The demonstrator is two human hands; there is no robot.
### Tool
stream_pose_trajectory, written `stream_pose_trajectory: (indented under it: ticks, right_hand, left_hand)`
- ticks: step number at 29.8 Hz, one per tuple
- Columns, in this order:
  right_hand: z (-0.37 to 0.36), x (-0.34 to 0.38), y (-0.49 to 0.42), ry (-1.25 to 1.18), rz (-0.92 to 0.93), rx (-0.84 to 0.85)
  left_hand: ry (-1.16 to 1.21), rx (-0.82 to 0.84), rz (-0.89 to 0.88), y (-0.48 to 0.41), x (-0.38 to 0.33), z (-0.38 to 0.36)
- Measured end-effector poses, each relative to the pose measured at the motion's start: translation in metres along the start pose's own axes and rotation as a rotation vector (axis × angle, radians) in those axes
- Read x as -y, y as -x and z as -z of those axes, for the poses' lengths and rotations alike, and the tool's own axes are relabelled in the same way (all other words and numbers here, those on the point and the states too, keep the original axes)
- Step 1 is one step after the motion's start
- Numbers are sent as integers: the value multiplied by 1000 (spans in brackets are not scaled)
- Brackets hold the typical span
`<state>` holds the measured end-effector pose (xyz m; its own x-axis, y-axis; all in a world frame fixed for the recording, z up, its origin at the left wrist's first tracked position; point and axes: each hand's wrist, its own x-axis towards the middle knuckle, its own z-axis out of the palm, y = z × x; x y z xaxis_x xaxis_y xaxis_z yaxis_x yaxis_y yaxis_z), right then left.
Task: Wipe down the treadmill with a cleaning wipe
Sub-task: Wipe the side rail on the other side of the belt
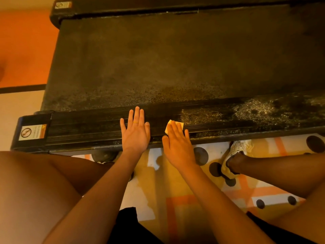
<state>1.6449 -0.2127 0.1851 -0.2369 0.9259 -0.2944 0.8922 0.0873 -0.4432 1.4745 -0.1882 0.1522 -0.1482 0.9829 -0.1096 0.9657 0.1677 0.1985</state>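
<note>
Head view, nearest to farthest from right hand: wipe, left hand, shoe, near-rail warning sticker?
1. wipe: pressed under the right hand.
2. left hand: just left, alongside.
3. shoe: lower right.
4. warning sticker: far left end of the rail.

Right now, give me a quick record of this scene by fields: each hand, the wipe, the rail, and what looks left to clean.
left hand: flat on the near side rail, fingers straight, holding nothing
right hand: fingers straight, pressing the wipe onto the rail
wipe: small, yellowish, mostly hidden under the fingers
rail left of the hands: dark, looks clean
rail right of the hands: pale speckled residue, likely still to wipe
belt: dull, speckled near the rail
</note>
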Motion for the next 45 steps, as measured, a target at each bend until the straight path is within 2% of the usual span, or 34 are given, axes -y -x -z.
stream_pose_trajectory:
  ticks: [6,13,19,26,33,39,45]
  right_hand:
    - [18,-2,-66,43,-28,11]
    - [2,-8,-2,79,37,-1]
    - [20,-10,-67,132,2,2]
    - [5,-23,-6,106,49,5]
    - [23,-18,-61,140,-2,24]
    - [6,-28,-2,87,49,-2]
    - [22,-21,-60,105,0,-6]
  left_hand:
    - [1,23,-16,1,1,2]
    - [-5,5,0,0,0,0]
    - [-12,30,-10,-2,3,-2]
    - [0,30,-4,-2,2,0]
    - [4,40,-22,-2,3,1]
    - [1,32,-5,-1,1,1]
    - [5,76,-24,-3,3,4]
